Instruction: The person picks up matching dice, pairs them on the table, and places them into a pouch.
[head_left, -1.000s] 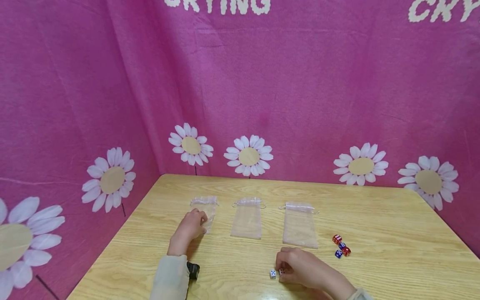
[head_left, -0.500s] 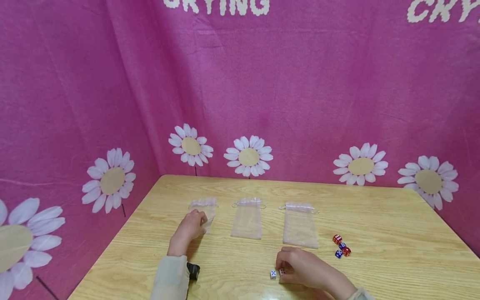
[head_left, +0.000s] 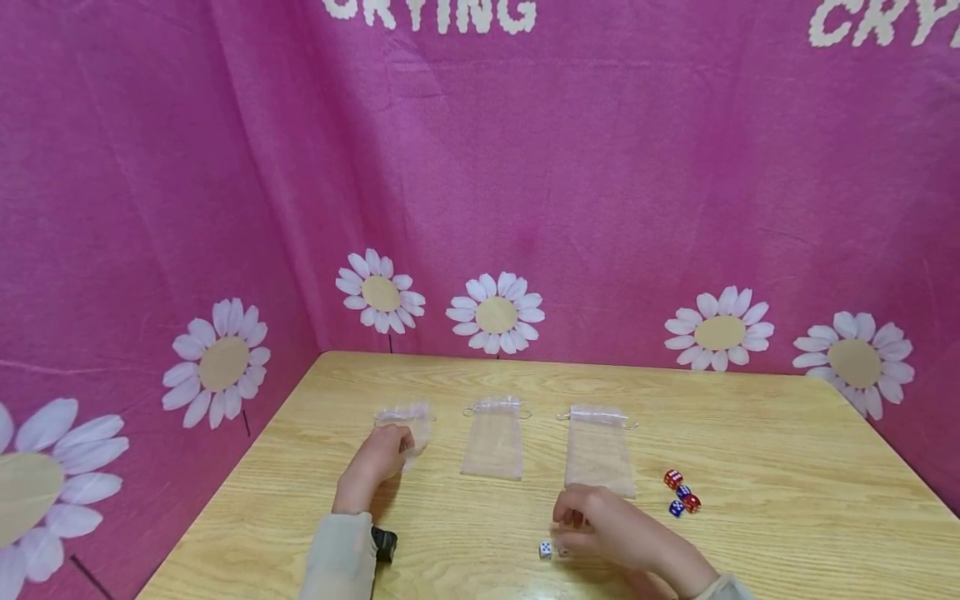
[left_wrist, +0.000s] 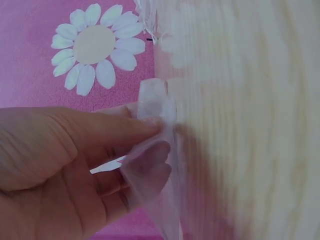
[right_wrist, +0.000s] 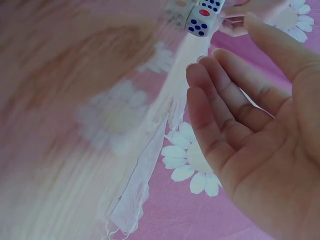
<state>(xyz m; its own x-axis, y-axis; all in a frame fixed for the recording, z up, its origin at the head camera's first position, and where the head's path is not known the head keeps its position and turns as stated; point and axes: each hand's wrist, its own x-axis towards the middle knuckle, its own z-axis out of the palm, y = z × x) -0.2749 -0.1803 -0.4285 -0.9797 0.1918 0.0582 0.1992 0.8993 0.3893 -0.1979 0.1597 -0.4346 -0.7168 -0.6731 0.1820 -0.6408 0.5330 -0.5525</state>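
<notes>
My left hand [head_left: 377,457] pinches the lower edge of the leftmost sheer drawstring pouch [head_left: 417,423], which bends up between thumb and fingers in the left wrist view [left_wrist: 150,175]. My right hand [head_left: 615,533] hovers close over the near part of the table, its fingers loosely bent and apart, with nothing in them. Just left of its fingertips lies a white die [head_left: 545,549] with blue pips. A second white die, mostly hidden behind the fingers in the head view, sits beside it; the right wrist view shows both white dice [right_wrist: 198,26] beyond the fingertips.
Two more sheer pouches lie flat on the wooden table [head_left: 750,433]: a middle pouch [head_left: 492,442] and a right pouch [head_left: 600,450]. Right of them is a cluster of red dice [head_left: 673,478] and blue dice [head_left: 677,508]. A pink flowered cloth [head_left: 600,208] hangs behind.
My right hand's fingers have lifted and spread away from the second white die. The left pouch has shifted slightly left and its lower edge has been bent up by my left hand.
</notes>
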